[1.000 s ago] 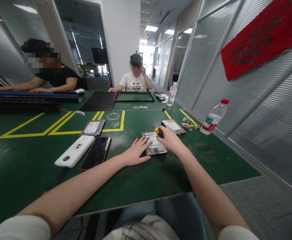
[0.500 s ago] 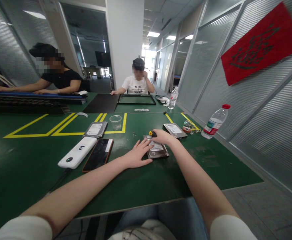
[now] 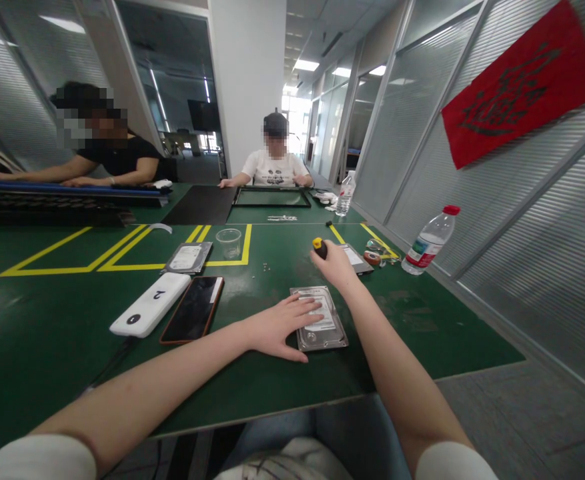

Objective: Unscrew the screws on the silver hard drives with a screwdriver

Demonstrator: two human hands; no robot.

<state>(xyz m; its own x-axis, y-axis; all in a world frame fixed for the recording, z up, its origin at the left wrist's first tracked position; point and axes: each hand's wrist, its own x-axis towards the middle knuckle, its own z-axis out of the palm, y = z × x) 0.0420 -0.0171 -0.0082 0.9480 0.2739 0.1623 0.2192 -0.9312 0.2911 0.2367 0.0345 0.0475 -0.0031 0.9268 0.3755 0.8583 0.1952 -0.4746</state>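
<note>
A hard drive [image 3: 328, 328] lies flat on the green table in front of me, its white label facing up. My left hand [image 3: 283, 325] rests on its left part with fingers spread. Beyond its far right corner, my right hand [image 3: 336, 264] is raised and wrapped round a screwdriver [image 3: 319, 249] with a black and yellow handle; its shaft is not visible. Several tiny screws [image 3: 266, 267] lie on the table left of the drive. A second hard drive [image 3: 356, 259] lies partly behind my right hand, and a third hard drive [image 3: 187, 257] sits farther left.
A white power bank [image 3: 151, 305] and a phone [image 3: 193, 310] lie at my left. A clear plastic cup [image 3: 229, 244] stands beyond them. A water bottle [image 3: 431, 241] and a tape roll [image 3: 372, 257] are at the right. Two people sit across the table, one beside a black frame [image 3: 272, 197].
The hard drive under my left hand has come closer to me. My right hand has lifted off it with the screwdriver, up and slightly right. The person opposite has lowered a hand.
</note>
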